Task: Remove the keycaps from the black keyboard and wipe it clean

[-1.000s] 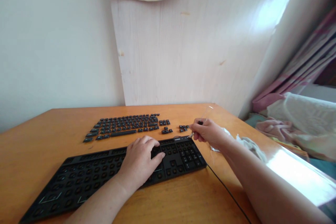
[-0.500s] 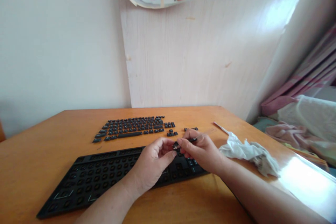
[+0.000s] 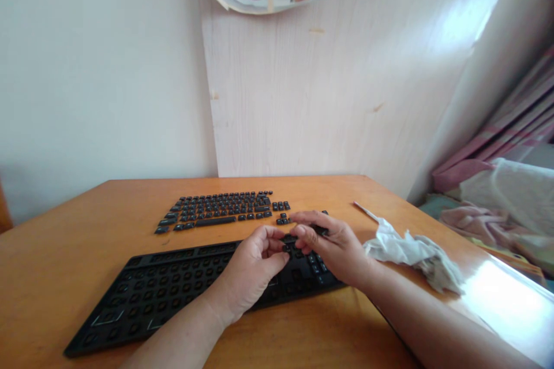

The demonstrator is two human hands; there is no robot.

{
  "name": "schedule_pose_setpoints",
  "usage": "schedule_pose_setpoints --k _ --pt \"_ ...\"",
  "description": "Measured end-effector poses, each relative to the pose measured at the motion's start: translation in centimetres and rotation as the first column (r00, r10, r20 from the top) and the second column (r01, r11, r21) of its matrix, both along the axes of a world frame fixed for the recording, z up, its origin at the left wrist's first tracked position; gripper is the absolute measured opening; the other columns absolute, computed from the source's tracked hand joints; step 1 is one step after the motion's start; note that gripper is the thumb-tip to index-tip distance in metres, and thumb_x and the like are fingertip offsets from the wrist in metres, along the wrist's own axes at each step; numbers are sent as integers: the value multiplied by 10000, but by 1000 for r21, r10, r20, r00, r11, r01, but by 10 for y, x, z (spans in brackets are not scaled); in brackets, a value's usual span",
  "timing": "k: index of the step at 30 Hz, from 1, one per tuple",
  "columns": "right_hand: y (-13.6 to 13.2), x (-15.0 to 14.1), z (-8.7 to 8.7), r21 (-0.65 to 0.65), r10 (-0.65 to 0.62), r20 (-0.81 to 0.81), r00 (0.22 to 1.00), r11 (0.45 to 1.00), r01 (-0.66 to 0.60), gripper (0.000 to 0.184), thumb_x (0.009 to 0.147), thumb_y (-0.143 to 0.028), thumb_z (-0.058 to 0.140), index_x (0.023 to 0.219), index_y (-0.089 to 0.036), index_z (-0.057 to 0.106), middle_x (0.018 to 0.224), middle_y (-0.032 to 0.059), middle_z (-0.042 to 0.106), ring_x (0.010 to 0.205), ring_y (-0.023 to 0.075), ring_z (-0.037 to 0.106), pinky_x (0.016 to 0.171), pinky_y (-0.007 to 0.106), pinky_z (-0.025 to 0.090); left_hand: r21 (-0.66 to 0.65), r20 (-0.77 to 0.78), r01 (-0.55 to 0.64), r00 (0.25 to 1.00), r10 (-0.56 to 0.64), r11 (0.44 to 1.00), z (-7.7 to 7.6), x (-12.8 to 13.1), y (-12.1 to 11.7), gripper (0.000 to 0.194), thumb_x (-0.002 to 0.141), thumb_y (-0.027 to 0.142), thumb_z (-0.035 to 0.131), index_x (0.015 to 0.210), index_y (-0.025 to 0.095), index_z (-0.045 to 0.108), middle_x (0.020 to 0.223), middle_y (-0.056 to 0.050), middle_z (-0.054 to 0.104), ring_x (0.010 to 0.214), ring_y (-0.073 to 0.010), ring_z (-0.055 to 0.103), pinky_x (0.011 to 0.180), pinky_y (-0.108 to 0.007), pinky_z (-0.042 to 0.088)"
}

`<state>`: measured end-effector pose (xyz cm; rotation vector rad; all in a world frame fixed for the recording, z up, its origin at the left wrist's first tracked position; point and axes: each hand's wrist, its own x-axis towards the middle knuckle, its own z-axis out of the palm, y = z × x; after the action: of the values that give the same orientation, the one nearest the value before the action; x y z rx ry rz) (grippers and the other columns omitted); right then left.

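My left hand (image 3: 255, 265) is over the middle of a black keyboard base (image 3: 186, 282), its thumb and fingertips pinching a small black keycap (image 3: 286, 248). Facing it, my right hand (image 3: 333, 245) has its index finger and thumb loosely apart. A slim dark tool (image 3: 320, 230) is tucked in the curl of that hand; most of it is covered, so its kind is unclear. The base shows mostly bare key sockets, with keys still fitted in the number pad (image 3: 318, 264) on the right. Behind the base, loose black keycaps (image 3: 220, 207) lie in keyboard order.
On the right of the wooden table (image 3: 337, 323) lies a crumpled whitish cloth (image 3: 415, 253), with a thin stick (image 3: 366, 210) reaching out from it. A cable (image 3: 393, 328) runs beside my right forearm. The wall (image 3: 294, 98) rises behind the table.
My right fingers have drawn back from the keycap and opened somewhat, index finger lifted. The dark tool has turned deeper into the right hand. My left hand stays nearly in place.
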<state>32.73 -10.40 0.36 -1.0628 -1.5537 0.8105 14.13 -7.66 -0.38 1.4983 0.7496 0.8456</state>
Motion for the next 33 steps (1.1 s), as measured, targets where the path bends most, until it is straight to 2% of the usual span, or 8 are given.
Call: schedule_pose_setpoints --k 3,6,9,17,22,27,31,33 --pt "0 6 3 107 -20 220 975 994 -4 284 930 -391 532 1134 -236 656 942 45 677 757 142 626 677 281 526 -43 -6 -29 1000 29 999 3 0 -1 309 792 169 630 1092 175 555 929 -39 677 905 -172 628 859 -338 465" --pt "-2 10 9 198 -31 496 868 977 -79 185 907 -309 568 1012 -222 692 857 36 663 766 149 601 709 278 489 -71 35 -17 999 20 997 6 0 -3 296 813 183 625 1096 174 540 923 -35 684 907 -161 628 868 -323 454" --pt "-5 12 13 209 -44 629 776 971 -115 200 864 -288 625 1044 -223 684 887 41 651 779 159 596 710 279 472 -85 53 -11 998 15 996 8 1 -6 297 827 196 628 1105 169 525 924 -35 695 896 -153 633 876 -317 449" --pt "-4 11 13 207 -72 693 717 973 -102 185 867 -244 607 1037 -223 679 896 44 661 797 165 609 711 268 462 -100 43 1 999 3 995 8 0 -6 390 839 243 632 1189 170 478 992 -56 702 969 -172 641 929 -340 442" --pt "16 43 10 277 -243 629 739 958 79 207 895 -302 570 1045 -207 675 889 46 684 773 154 621 715 258 457 -5 -1 -111 994 111 994 3 -4 1 381 841 294 629 1179 175 500 1113 -80 666 1050 -182 608 979 -359 417" --pt "42 97 -3 291 -425 678 600 904 312 242 883 -342 562 1035 -204 690 868 54 710 722 167 626 658 261 446 62 -23 -201 979 202 978 4 -6 5 313 839 325 613 1100 160 562 1089 -88 671 1014 -187 615 968 -357 426" --pt "52 117 -14 191 -380 788 485 899 394 253 875 -331 562 1056 -221 701 973 64 733 829 189 663 703 258 453 92 -39 -239 969 243 967 4 -7 6 301 828 353 618 1057 160 588 1055 -86 677 1003 -196 623 962 -358 433" --pt "54 117 -17 164 -351 818 455 901 401 253 875 -332 560 1047 -225 712 938 62 740 813 191 670 686 256 448 108 -46 -234 970 240 966 4 -8 7 297 828 365 616 1045 163 599 1042 -84 681 1002 -199 626 962 -361 434"
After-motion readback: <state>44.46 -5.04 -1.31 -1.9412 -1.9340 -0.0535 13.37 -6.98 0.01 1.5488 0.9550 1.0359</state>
